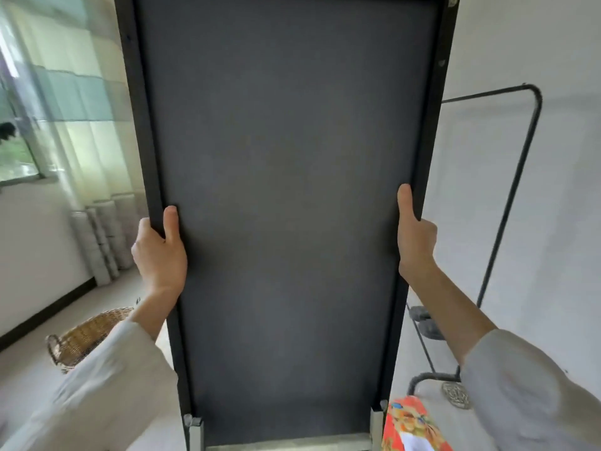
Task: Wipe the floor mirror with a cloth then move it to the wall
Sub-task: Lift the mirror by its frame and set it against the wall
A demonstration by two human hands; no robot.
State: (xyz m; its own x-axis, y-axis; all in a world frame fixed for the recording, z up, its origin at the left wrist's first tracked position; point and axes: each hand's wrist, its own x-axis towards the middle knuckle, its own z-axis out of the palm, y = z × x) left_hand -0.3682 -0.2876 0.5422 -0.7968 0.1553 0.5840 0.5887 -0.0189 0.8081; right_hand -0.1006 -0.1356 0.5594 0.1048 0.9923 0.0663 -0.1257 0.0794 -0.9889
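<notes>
The floor mirror stands upright right in front of me, its dark grey back panel and black frame facing me, so the glass is hidden. My left hand grips the left frame edge at mid-height, thumb on the back panel. My right hand grips the right frame edge, thumb pointing up along it. Pale metal feet show at the mirror's bottom corners. No cloth can be seen.
A woven basket sits on the floor at the lower left. A black metal clothes rack stands against the white wall on the right, slippers under it. A red patterned bag lies by the mirror's right foot. Window and curtains fill the left.
</notes>
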